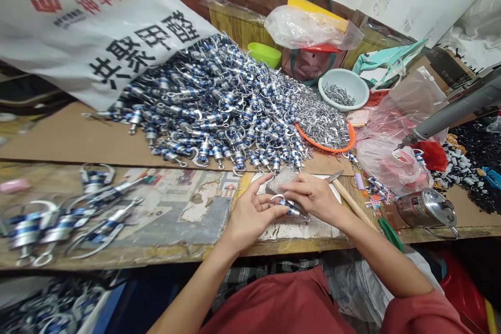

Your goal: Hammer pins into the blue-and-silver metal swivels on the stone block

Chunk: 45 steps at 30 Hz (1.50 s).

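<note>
Listed one blue-and-silver metal fitting, pinched by the left hand, close beneath bent fingers of the right hand with grip there unclear, and judged it stiff, light, slippery, best gripped around its barrel, with similar fittings heaped beyond both hands.

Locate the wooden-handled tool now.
In the head view, the wooden-handled tool lies on the workbench, right of the right hand and left of the lidded mug.
</note>
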Tool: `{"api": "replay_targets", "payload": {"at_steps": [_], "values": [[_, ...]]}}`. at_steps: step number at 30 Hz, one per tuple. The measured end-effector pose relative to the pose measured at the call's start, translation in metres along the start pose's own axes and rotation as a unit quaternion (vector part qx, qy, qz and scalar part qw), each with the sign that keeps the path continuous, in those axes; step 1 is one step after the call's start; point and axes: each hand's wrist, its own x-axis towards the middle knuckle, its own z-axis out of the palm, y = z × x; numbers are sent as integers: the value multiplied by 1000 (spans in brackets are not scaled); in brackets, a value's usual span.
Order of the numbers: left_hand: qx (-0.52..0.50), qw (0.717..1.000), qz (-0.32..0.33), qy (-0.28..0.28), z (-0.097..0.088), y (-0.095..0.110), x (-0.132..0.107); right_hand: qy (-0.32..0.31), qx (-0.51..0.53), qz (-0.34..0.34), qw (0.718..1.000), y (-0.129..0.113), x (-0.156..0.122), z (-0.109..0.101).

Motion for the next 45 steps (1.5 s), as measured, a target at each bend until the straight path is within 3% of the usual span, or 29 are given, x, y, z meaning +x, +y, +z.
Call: {"api": "replay_targets", "payload": {"at_steps": [2, 4, 6, 9, 12, 15, 19, 22, 25, 31, 35, 38, 41, 45], "values": [[0, 1000, 4, 7, 0, -1, 1, 100, 6, 45, 994, 8, -16, -13], [4, 1000, 7, 8, 0, -2, 1, 156, -51, 138, 977, 23, -38, -31], [9, 1000, 6, 7, 0, -2, 1, 106, -153, 232, 955, 44, -64, -46], [14, 1000, 2, 10, 0, -1, 1, -12, -171, 287, 942, 65, -91, -53], [19, 1000, 4, 15, 0, 0, 0, 8, -142, 267, 953, 57, -96, -48], [18, 1000, 7, 12, 0, -1, 0, 64, -126, 156, 978, 23, -83, -46], [9, 1000, 6, 7, -1, -3, 1, 13, -110, 5, 994, -17, -66, -47], [3, 1000, 4, 6, -2, -4, 1, 7, -136, -33, 990, -26, -63, -45], [5, 1000, 5, 11, 0, -2, 0, -38, -172, -12, 984, -25, -66, -40], [6, 1000, -4, 25, 2, 1, -1, -6, -101, 37, 994, -19, -79, -33], [29, 999, 4, 28, 0, -2, -2, 67, -42, 151, 985, 21, -93, -39], [76, 997, 24, 26, -2, -6, -4, 19, -88, 245, 965, 54, -97, -48], [137, 988, 55, 47, -3, -10, -7, -22, -191, 261, 946, 65, -80, -50], [184, 967, 162, 65, -1, -15, -10, -15, -277, 199, 940, 59, -21, -32]]}}
